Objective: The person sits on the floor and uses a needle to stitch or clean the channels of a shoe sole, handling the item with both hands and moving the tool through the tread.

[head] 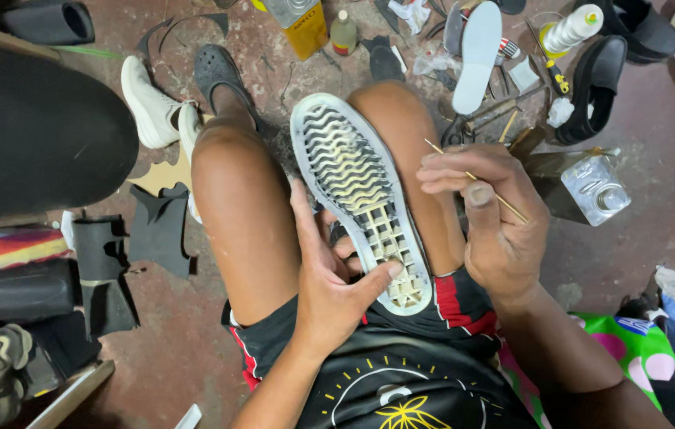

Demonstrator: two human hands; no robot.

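Person seated, knees bare. White rubber shoe sole with wavy, gridded inner tread (361, 199) lies tread-up between the thighs. Left hand (329, 274) grips its heel end, thumb pressed on the grid. Right hand (492, 214) pinches a thin wooden stick (476, 179), just beside the sole's right edge.

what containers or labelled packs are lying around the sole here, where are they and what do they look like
Yellow tin can: top centre on the floor, boxy, silver top, printed label.
Small bottle: just right of the can, pale with a reddish band.
White squeeze bottle: top right, lying tilted, green tip, yellow base.
Clear container: right of the right hand, squarish, see-through.
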